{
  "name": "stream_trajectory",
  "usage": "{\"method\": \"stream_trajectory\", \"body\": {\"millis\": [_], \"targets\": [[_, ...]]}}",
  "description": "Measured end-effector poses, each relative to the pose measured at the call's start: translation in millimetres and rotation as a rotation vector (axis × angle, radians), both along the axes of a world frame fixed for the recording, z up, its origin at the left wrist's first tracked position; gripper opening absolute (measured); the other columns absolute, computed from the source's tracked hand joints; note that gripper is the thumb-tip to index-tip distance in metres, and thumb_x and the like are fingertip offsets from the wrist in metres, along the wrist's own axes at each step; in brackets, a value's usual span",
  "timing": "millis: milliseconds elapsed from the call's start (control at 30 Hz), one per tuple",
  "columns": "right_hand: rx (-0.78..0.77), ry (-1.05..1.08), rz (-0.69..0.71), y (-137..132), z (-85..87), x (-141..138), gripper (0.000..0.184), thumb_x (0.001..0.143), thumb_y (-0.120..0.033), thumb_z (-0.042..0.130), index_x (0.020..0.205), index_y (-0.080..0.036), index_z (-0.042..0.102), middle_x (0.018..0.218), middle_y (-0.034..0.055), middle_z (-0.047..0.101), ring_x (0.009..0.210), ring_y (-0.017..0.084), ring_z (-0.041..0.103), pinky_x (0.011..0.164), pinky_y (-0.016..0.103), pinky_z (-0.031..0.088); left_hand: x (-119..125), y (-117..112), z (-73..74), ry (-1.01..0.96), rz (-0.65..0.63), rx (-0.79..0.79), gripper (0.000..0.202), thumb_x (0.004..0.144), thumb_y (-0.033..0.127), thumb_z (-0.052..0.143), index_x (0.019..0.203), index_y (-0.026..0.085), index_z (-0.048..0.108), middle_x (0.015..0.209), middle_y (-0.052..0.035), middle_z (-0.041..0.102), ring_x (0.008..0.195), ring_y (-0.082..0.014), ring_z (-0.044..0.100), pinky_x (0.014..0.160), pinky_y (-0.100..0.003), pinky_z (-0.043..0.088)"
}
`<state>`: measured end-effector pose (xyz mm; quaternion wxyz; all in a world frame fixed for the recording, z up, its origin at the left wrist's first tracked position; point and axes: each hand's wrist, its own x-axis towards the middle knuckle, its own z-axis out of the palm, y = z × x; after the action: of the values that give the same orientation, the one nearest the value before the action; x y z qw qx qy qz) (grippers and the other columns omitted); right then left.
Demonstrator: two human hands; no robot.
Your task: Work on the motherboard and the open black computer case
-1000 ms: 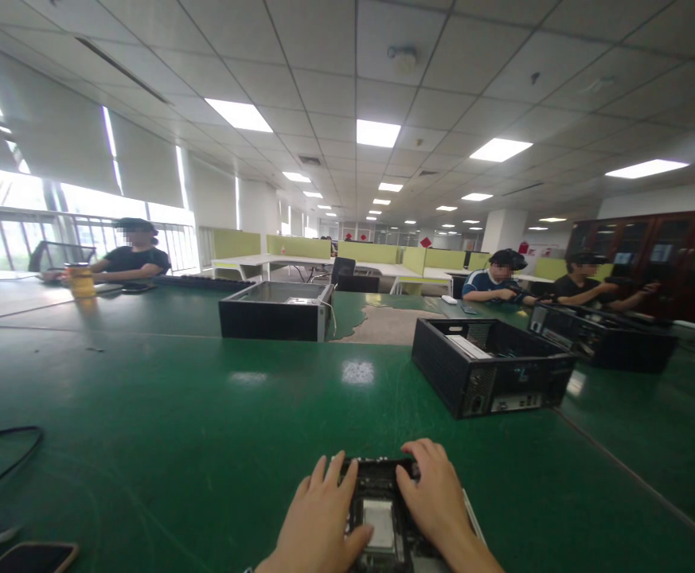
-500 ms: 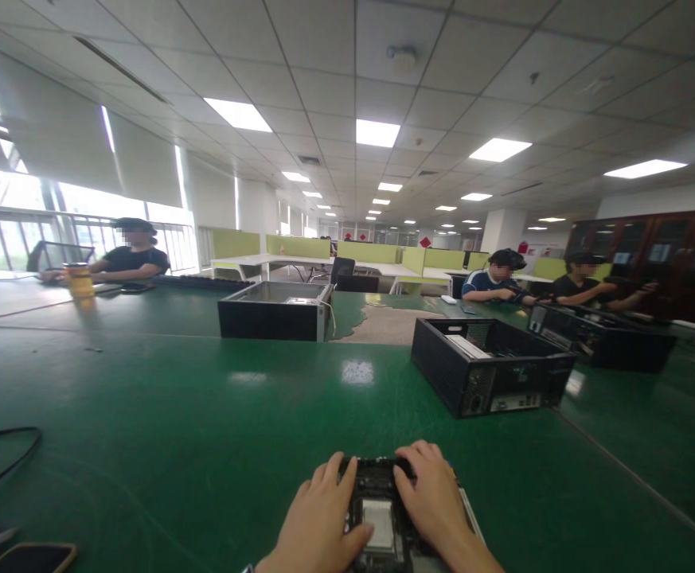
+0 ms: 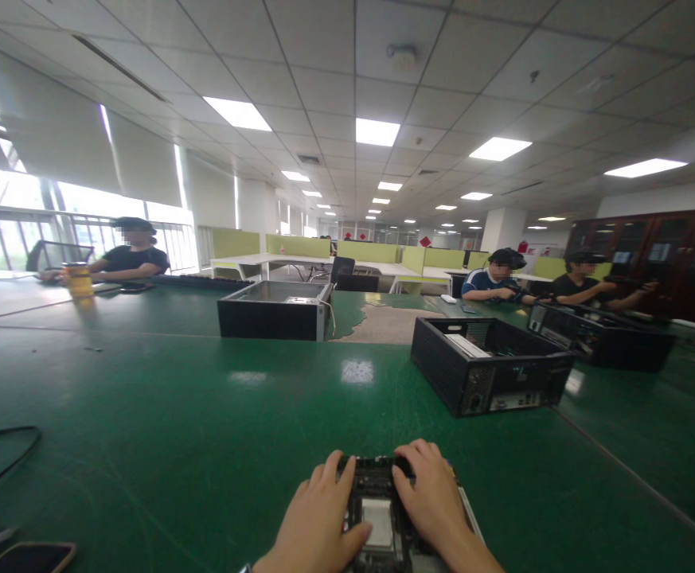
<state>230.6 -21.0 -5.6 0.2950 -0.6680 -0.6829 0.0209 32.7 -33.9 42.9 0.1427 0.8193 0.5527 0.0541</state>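
At the bottom of the head view a dark computer motherboard (image 3: 376, 484) lies on the green tabletop, with a pale square processor socket area (image 3: 378, 524) near its middle. My left hand (image 3: 318, 517) grips the board's left side, fingers bent toward the far edge and the thumb beside the square. Over the far right corner, my right hand (image 3: 434, 497) holds on with its fingers curled at the edge and the thumb on the board. The near end of the board runs out of the frame.
An open black computer case (image 3: 493, 370) stands to the right, with another case (image 3: 607, 338) behind it. A third case (image 3: 272, 312) sits farther back. At lower left are a phone (image 3: 40, 557) and a black cable (image 3: 9, 454). Several people sit around the table.
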Motion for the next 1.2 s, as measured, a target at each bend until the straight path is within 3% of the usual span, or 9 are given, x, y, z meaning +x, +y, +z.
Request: {"method": "stream_trajectory", "body": {"millis": [967, 1200], "targets": [[-0.011, 0.012, -0.006, -0.3, 0.3, -0.2, 0.020, 0.084, -0.027, 0.051, 0.096, -0.026, 0.067, 0.100, 0.0026, 0.064, 0.098, 0.021, 0.053, 0.086, 0.031, 0.036, 0.3, -2.0, 3.5, 0.029, 0.002, 0.016, 0.078, 0.072, 0.040, 0.051, 0.145, 0.015, 0.037, 0.154, -0.0119, 0.032, 0.136, -0.0313, 0.036, 0.111, -0.046, 0.032], [-0.017, 0.018, -0.003, -1.7, 2.3, -1.2, 0.019, 0.084, -0.026, 0.051, 0.094, -0.025, 0.067, 0.099, 0.0023, 0.065, 0.098, 0.020, 0.054, 0.086, 0.031, 0.036, 1.1, -3.5, 4.3, 0.051, 0.002, 0.003, 0.079, 0.073, 0.038, 0.051, 0.146, 0.015, 0.034, 0.156, -0.0096, 0.025, 0.140, -0.0307, 0.031, 0.112, -0.047, 0.030]]}}
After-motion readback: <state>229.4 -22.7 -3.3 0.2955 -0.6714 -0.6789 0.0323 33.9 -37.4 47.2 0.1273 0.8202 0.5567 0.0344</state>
